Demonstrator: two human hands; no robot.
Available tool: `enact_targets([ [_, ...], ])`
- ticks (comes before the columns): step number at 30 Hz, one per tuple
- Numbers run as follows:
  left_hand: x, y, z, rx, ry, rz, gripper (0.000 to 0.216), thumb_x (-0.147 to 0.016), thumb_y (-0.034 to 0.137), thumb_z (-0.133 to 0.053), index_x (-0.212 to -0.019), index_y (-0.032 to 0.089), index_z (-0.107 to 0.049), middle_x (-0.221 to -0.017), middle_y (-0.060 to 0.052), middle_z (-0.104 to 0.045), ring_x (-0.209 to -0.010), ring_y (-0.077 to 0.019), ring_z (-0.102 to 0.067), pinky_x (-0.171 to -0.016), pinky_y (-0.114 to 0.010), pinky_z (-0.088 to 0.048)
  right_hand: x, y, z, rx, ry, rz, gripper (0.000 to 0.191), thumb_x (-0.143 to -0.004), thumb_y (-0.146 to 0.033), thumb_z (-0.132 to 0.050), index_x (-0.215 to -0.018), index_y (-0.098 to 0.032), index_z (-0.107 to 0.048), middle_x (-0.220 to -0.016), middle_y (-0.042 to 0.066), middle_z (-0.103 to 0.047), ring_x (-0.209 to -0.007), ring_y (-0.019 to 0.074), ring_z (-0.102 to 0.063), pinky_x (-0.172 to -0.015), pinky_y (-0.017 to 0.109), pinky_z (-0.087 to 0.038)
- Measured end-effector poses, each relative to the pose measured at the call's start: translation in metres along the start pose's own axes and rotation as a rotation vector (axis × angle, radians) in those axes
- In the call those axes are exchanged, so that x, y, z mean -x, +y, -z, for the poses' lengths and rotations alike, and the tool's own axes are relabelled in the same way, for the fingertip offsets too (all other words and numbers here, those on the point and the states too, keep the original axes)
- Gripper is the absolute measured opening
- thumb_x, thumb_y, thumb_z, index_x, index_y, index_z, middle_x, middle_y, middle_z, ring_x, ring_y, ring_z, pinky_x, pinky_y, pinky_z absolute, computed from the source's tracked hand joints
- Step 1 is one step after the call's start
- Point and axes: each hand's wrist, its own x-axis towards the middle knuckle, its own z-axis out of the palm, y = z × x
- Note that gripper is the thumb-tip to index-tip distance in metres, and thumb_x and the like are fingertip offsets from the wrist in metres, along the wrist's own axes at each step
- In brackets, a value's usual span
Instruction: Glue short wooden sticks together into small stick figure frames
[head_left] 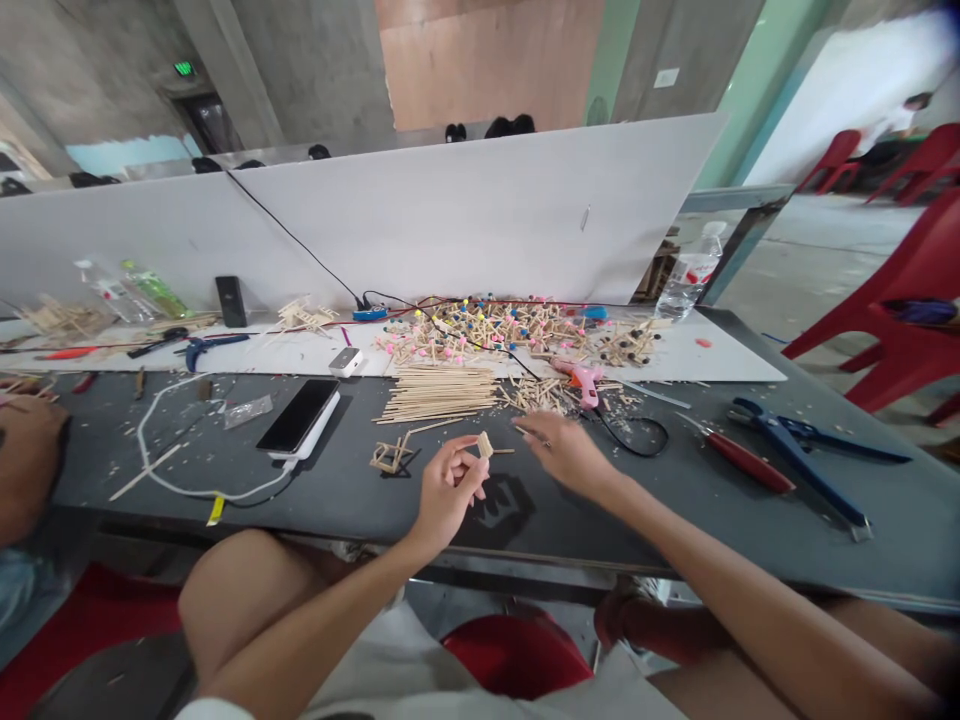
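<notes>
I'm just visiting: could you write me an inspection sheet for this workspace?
Surface: dark table, wood bits scattered; white sheet along its back.
Pieces: wooden piece in hand; sticks lying side by side beyond.
Clutter: phone, glue gun, blue tool, bottle.
Hands: left hand pinches the wooden piece; right hand beside it, hold unclear.
Cables: white cable curving at left; black cord near glue gun.
Surroundings: red chairs; another person's arm at left.

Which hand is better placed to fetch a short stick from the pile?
Probably the right hand: it is nearer the short sticks, while the left hand grips a small wooden piece.
</notes>
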Motion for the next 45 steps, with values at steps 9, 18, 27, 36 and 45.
enact_targets([
  [9,0.004,0.004,0.000,-0.047,-0.067,-0.023,0.045,-0.084,0.044,-0.069,-0.115,0.014,-0.057,-0.072,0.001,-0.061,-0.052,-0.0079,-0.056,-0.045,-0.018,-0.041,0.017,-0.042,-0.018,0.058,-0.205,-0.059,0.019,-0.088,-0.013,-0.052,-0.099,-0.017,-0.067,-0.090,0.007,-0.067,-0.082,0.0189,-0.063,-0.075,0.028,-0.048],
  [18,0.003,0.003,0.000,-0.018,-0.064,-0.022,0.047,-0.083,0.047,-0.069,-0.114,0.014,-0.058,-0.071,0.002,-0.061,-0.051,-0.0087,-0.056,-0.047,-0.020,-0.043,0.041,-0.041,0.001,-0.261,-0.274,-0.213,0.042,-0.076,-0.020,-0.068,-0.118,-0.021,-0.065,-0.087,0.002,-0.069,-0.062,0.0130,-0.057,-0.061,0.024,-0.047],
  [27,0.002,-0.001,0.003,-0.007,-0.105,-0.063,0.045,-0.084,0.046,-0.067,-0.115,0.014,-0.057,-0.071,0.001,-0.062,-0.052,-0.0090,-0.057,-0.046,-0.020,-0.043,0.030,-0.041,-0.005,-0.053,-0.326,-0.127,0.049,-0.075,-0.037,-0.076,-0.121,-0.025,-0.066,-0.093,0.001,-0.068,-0.076,0.0165,-0.063,-0.068,0.026,-0.044],
  [36,0.003,-0.002,0.003,0.004,-0.141,-0.075,0.043,-0.086,0.043,-0.067,-0.115,0.013,-0.057,-0.072,0.001,-0.062,-0.052,-0.0087,-0.058,-0.046,-0.019,-0.043,0.016,-0.041,-0.014,-0.078,-0.314,-0.044,0.029,-0.078,-0.036,-0.075,-0.105,-0.025,-0.071,-0.086,-0.001,-0.067,-0.070,0.0123,-0.058,-0.062,0.023,-0.036],
  [45,0.001,-0.008,0.005,0.035,-0.159,-0.096,0.039,-0.087,0.040,-0.066,-0.115,0.014,-0.057,-0.074,0.000,-0.063,-0.054,-0.0092,-0.060,-0.046,-0.018,-0.043,0.018,-0.046,-0.020,-0.049,-0.298,0.001,0.030,-0.082,-0.045,-0.071,-0.101,-0.022,-0.072,-0.087,0.002,-0.066,-0.071,0.0142,-0.059,-0.061,0.024,-0.033],
])
